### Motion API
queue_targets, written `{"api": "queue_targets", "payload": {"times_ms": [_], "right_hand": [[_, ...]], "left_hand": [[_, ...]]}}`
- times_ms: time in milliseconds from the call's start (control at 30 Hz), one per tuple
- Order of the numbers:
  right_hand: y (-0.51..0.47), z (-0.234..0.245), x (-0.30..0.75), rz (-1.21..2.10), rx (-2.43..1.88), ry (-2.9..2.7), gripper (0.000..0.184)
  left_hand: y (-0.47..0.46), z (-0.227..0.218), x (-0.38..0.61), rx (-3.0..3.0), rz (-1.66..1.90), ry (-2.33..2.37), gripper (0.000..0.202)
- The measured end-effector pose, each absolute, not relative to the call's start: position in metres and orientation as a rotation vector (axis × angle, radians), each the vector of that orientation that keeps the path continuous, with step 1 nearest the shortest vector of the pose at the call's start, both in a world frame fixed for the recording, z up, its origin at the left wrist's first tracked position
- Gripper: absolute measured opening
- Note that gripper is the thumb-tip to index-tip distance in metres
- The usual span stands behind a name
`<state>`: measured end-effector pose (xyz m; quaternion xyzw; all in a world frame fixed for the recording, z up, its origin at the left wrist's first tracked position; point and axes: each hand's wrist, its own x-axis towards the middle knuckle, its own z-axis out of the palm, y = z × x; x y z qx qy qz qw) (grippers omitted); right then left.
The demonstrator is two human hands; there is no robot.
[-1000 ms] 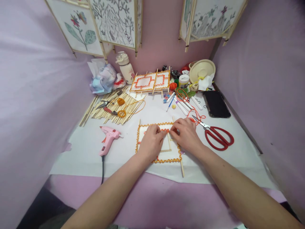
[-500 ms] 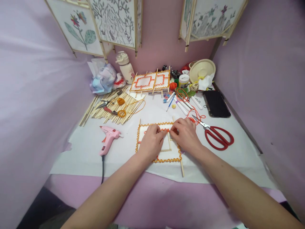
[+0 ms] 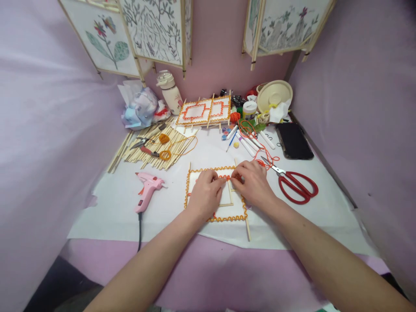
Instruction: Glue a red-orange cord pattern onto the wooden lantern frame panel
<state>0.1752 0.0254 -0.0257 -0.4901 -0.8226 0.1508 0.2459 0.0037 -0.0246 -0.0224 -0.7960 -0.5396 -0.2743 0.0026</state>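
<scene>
A stick frame edged with wavy mustard-yellow yarn lies flat on the white cloth. Inside it is a smaller rectangle of thin sticks. My left hand rests over the frame, thumb and forefinger pressing orange-red yarn at the top of that inner rectangle. Just to its right, my right hand pinches the same yarn near the rectangle's upper right corner. The fingertips nearly meet, and the hands cover much of the frame's middle and right side.
A pink glue gun lies left of the frame, red-handled scissors right. Behind are bamboo sticks with pliers, a finished-looking yarn panel, markers, a phone and a bottle. Painted lanterns hang above.
The whole view has shifted very slightly. Both hands stay at the same spot on the inner rectangle, with the yarn still between the fingers.
</scene>
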Motion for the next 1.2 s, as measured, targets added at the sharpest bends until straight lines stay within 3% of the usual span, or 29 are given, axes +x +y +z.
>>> {"api": "queue_targets", "payload": {"times_ms": [233,567,767,900,1200], "right_hand": [[0.028,-0.025,0.179,0.432,-1.289,-2.202,0.009],[0.053,-0.027,0.210,0.314,-1.378,-2.204,0.036],[0.050,-0.032,0.205,0.234,-1.428,-2.296,0.014],[0.050,-0.024,0.206,0.238,-1.397,-2.304,0.013],[0.041,0.004,0.209,1.058,-1.169,-2.057,0.007]], "left_hand": [[-0.024,-0.023,0.005,-2.520,-0.805,-1.711,0.026],[-0.025,-0.021,0.006,-2.516,-0.811,-1.780,0.026],[-0.025,-0.020,0.006,-2.520,-0.833,-1.784,0.025],[-0.026,-0.021,0.004,-2.476,-0.861,-1.777,0.024],[-0.036,0.001,0.015,-2.512,-1.261,-2.168,0.025]]}}
